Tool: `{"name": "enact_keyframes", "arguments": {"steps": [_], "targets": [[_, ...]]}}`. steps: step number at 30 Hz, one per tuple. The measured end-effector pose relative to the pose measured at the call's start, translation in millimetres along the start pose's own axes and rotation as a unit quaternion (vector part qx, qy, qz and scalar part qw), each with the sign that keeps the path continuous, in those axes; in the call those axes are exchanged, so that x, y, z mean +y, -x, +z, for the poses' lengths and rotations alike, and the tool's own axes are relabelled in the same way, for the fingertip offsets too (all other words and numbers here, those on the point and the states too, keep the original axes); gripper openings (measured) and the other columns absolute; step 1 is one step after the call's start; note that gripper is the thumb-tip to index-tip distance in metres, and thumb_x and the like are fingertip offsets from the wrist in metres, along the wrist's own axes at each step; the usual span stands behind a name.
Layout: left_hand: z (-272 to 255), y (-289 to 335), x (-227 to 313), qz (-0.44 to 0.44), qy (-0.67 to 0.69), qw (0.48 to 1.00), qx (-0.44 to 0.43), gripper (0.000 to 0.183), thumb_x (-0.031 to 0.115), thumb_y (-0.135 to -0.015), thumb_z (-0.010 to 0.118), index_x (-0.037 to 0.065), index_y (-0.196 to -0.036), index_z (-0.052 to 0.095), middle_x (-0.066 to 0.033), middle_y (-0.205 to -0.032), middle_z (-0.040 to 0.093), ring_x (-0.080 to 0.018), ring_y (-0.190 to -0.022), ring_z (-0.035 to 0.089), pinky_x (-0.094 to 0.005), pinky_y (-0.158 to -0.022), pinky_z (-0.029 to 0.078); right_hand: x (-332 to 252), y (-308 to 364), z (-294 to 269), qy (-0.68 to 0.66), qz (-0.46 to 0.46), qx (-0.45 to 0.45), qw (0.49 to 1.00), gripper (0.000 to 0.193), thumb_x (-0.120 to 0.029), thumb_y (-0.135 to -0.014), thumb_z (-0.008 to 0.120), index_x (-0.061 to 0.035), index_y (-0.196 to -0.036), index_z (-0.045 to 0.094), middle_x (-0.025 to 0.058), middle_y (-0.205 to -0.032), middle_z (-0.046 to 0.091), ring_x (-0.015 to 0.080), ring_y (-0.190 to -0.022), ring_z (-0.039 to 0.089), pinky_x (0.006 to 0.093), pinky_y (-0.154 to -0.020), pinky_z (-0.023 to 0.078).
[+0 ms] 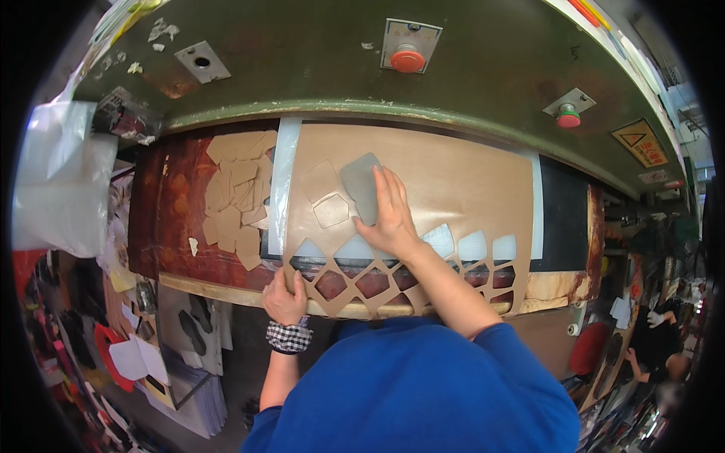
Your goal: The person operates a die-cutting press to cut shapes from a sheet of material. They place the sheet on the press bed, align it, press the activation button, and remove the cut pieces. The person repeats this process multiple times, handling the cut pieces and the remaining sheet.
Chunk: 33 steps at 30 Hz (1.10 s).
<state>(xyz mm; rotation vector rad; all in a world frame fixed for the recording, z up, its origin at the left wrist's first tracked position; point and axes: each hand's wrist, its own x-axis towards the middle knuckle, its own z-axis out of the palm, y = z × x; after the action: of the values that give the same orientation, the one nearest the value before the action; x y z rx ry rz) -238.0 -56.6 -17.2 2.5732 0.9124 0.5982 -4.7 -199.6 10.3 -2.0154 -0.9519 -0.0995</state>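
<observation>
A wide brown sheet (453,174) lies across the worktable, with a row of shaped holes through its near part. My right hand (391,217) spans a flat grey plate, seemingly a cutting die (358,181), fingers along its right side and thumb at its lower corner. Left of the plate, two block-shaped outlines (331,211) show in the sheet. At the sheet's near left corner, my left hand (285,300) is closed on the edge; its fingertips are partly hidden. A checkered black-and-white band (288,337) circles my left wrist.
Loose cut brown pieces (230,189) are heaped left of the sheet. A green machine beam (302,68) runs along the far side, bearing a red button (407,59) and another red-and-green button (568,115). Plastic bags (64,181) hang at far left. Another person (653,347) is at far right.
</observation>
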Motion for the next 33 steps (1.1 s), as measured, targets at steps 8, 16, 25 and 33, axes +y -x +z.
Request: {"name": "enact_keyframes", "arguments": {"steps": [8,16,25,33], "targets": [[5,-48,7,-0.046,-0.009,0.999,-0.002,0.026,0.028,-0.087,0.068,0.005,-0.1,0.068,-0.0178,-0.082,0.069,-0.0389,-0.072,0.064,-0.0471,-0.065,0.049,68,-60,-147,-0.044,0.198,0.356,0.912,0.081,-0.033,-0.095,0.059,0.0032,-0.152,0.013,0.0279,-0.148,0.032,0.0375,-0.138,0.033,0.047,-0.115,0.025],[61,-124,-5,-0.016,-0.04,0.998,0.044,0.033,0.035,-0.09,0.065,0.005,-0.104,0.069,-0.0216,-0.08,0.068,-0.0397,-0.072,0.065,-0.048,-0.061,0.05,140,-115,-206,0.242,0.116,0.416,0.869,0.094,-0.046,-0.095,0.054,0.0148,-0.147,0.005,0.0392,-0.153,0.004,0.0502,-0.145,0.005,0.0535,-0.118,0.009],[53,-206,-18,-0.063,-0.072,0.994,-0.058,0.05,0.043,-0.099,0.049,-0.002,-0.108,0.068,-0.0273,-0.089,0.069,-0.0414,-0.078,0.066,-0.0444,-0.068,0.056,135,-73,-199,0.232,0.241,0.34,0.879,0.096,-0.038,-0.082,0.071,-0.0041,-0.153,0.016,0.0327,-0.153,0.016,0.0492,-0.14,0.023,0.0538,-0.115,0.023],[76,-173,4,0.052,-0.025,0.998,-0.002,0.047,0.043,-0.098,0.049,0.0,-0.109,0.067,-0.0247,-0.093,0.069,-0.0411,-0.081,0.065,-0.0452,-0.068,0.053,144,70,-174,0.201,0.366,0.261,0.87,0.031,-0.03,-0.088,0.065,-0.0016,-0.077,0.065,0.0236,-0.07,0.063,0.0418,-0.071,0.065,0.0481,-0.067,0.053]]}}
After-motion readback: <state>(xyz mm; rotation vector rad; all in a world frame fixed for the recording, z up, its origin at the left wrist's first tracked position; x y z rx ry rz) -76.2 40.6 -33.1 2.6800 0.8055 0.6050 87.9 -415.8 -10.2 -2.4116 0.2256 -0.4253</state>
